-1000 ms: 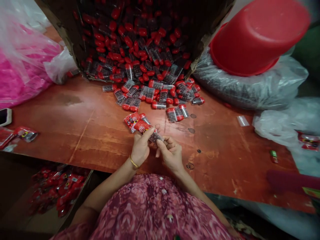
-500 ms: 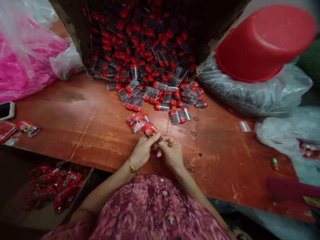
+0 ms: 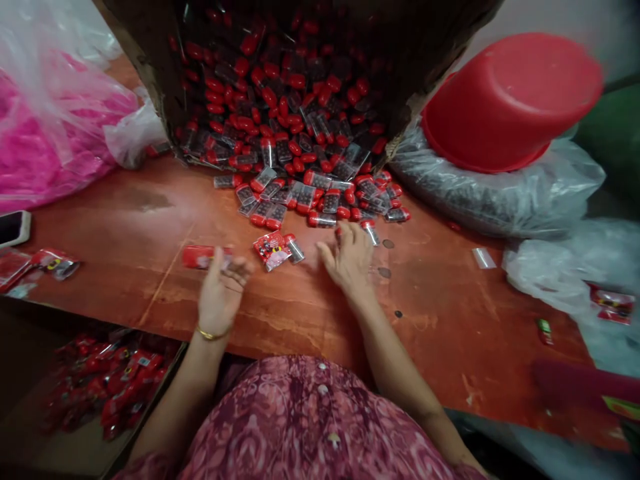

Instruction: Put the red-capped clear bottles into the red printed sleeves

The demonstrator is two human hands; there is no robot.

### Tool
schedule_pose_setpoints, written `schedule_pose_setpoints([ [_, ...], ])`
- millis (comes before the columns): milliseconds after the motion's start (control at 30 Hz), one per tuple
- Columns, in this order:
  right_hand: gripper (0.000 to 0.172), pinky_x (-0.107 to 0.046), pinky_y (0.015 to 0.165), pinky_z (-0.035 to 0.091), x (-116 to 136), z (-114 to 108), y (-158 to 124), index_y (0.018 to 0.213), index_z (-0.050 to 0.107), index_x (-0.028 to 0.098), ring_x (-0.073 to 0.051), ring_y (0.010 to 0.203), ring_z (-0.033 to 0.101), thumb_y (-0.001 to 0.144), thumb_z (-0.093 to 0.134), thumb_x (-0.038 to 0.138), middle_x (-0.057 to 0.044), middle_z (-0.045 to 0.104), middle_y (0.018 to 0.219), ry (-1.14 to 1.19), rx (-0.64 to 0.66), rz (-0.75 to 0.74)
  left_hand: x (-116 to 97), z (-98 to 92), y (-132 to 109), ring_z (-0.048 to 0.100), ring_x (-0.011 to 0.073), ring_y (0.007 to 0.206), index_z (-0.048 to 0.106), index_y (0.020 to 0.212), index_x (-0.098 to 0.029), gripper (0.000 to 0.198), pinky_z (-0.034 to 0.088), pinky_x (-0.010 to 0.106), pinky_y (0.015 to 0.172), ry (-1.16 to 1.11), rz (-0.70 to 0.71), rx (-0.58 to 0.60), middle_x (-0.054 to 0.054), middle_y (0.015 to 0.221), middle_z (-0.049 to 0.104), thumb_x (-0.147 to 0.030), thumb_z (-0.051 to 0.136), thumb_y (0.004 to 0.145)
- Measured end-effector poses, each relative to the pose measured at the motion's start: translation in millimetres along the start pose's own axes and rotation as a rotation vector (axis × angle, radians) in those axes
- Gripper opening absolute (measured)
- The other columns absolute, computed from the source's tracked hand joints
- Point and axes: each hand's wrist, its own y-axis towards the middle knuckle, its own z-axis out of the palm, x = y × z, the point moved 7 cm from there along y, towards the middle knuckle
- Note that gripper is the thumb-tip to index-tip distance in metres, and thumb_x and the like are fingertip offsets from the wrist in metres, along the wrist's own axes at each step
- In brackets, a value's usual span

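My left hand [image 3: 220, 293], with a gold bangle at the wrist, has its fingers apart beside a red printed packet [image 3: 197, 257]. The packet is smeared by motion and lies partly behind the thumb. My right hand [image 3: 350, 260] reaches forward, thumb and fingers apart, over a few small clear containers with red caps, hiding most of them. One such container [image 3: 371, 233] shows beside its fingers. Between my hands, a flat red printed packet [image 3: 272, 250] lies next to another clear container [image 3: 295, 248] with a red cap and dark contents.
A tipped cardboard box [image 3: 150, 87] spills many red-capped containers [image 3: 320, 193] onto the wooden table [image 3: 160, 233]. A box of filled packets [image 3: 115, 380] is below left. A red bucket [image 3: 510, 100] sits on a plastic bag [image 3: 500, 200]. A phone [image 3: 14, 229] lies far left.
My hands, together on a red packet before, have parted. The left moved left along with the packet and opened; the right moved forward to the red-capped containers.
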Motion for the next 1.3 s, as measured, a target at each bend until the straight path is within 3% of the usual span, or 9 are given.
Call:
schedule_pose_setpoints([
  [67,0.041,-0.045,0.092,0.034,-24,10,-4,0.114,0.056,0.013,-0.030,0.112,0.044,0.086,0.046,0.040,-0.017,0.056,0.119,-0.119,0.079,0.045,-24,-19.5,11,0.062,0.0072,0.057,0.060,0.071,-0.017,0.038,0.051,0.019,0.066,-0.150,0.137,-0.114,-0.002,0.060,0.066,-0.049,0.045,0.085],
  [167,0.034,-0.043,0.097,0.031,-42,19,-24,0.116,0.056,0.014,-0.027,0.115,0.044,0.088,0.040,0.025,-0.014,0.059,0.120,-0.167,0.144,-0.022,-25,-25.6,16,0.064,0.0092,0.064,0.063,0.078,-0.015,0.043,0.051,0.023,0.073,-0.052,0.160,-0.134,0.003,0.069,0.068,-0.054,0.045,0.082],
  [367,0.034,-0.043,0.100,0.029,-43,5,-54,0.117,0.055,0.017,-0.025,0.119,0.044,0.087,0.041,0.024,-0.012,0.060,0.119,-0.170,0.069,-0.076,-7,43.2,6,0.053,0.0289,0.115,0.070,0.090,-0.023,0.031,0.035,0.047,0.101,1.110,0.726,0.152,0.008,0.115,0.065,-0.039,0.073,0.064],
  [433,0.034,-0.044,0.099,0.031,-41,2,-56,0.117,0.055,0.016,-0.026,0.119,0.044,0.086,0.044,0.027,-0.013,0.059,0.120,-0.163,0.044,-0.086,3,58.2,12,0.038,0.0342,0.128,0.072,0.090,-0.026,0.029,0.024,0.053,0.105,1.482,0.797,0.198,0.007,0.129,0.056,-0.038,0.073,0.064],
  [533,0.035,-0.044,0.098,0.033,-40,-1,-56,0.115,0.056,0.015,-0.027,0.117,0.046,0.085,0.048,0.030,-0.014,0.059,0.120,-0.163,0.012,-0.097,10,60.6,27,0.037,0.0359,0.128,0.072,0.093,-0.027,0.024,0.026,0.054,0.103,1.762,0.762,0.186,0.007,0.132,0.053,-0.037,0.066,0.073],
  [767,0.021,-0.046,0.096,0.032,-24,-18,-54,0.099,0.063,0.019,-0.026,0.111,0.052,0.083,0.051,0.027,-0.011,0.064,0.112,-0.027,-0.049,-0.065,6,60.7,23,0.040,0.0337,0.127,0.072,0.085,-0.023,0.018,0.026,0.056,0.103,1.706,0.915,0.085,0.008,0.125,0.058,-0.030,0.057,0.079],
  [1000,0.024,-0.032,0.075,0.050,39,3,-44,0.101,0.059,0.022,-0.018,0.085,0.062,0.085,0.046,0.035,-0.006,0.068,0.095,0.915,0.194,0.261,7,87.7,-35,0.032,0.0303,0.133,0.070,0.080,-0.022,0.015,0.016,0.059,0.107,1.531,1.181,0.187,0.008,0.133,0.052,-0.028,0.056,0.080],
  [1167,0.024,-0.026,0.061,0.047,38,11,-36,0.075,0.059,0.021,-0.014,0.064,0.057,0.085,0.044,0.036,-0.001,0.063,0.069,0.976,0.126,0.410,23,85.0,-45,0.040,0.0274,0.128,0.066,0.099,-0.020,0.024,0.024,0.051,0.108,1.267,1.023,0.284,0.010,0.127,0.056,-0.030,0.060,0.078],
  [1300,0.031,-0.024,0.050,0.037,18,3,-41,0.058,0.046,0.021,-0.011,0.050,0.044,0.084,0.043,0.037,0.003,0.048,0.053,0.859,0.062,0.429,58,63.3,-22,0.062,0.0218,0.095,0.064,0.096,-0.016,0.039,0.049,0.036,0.084,0.852,0.321,0.341,0.009,0.099,0.067,-0.046,0.064,0.071],
])
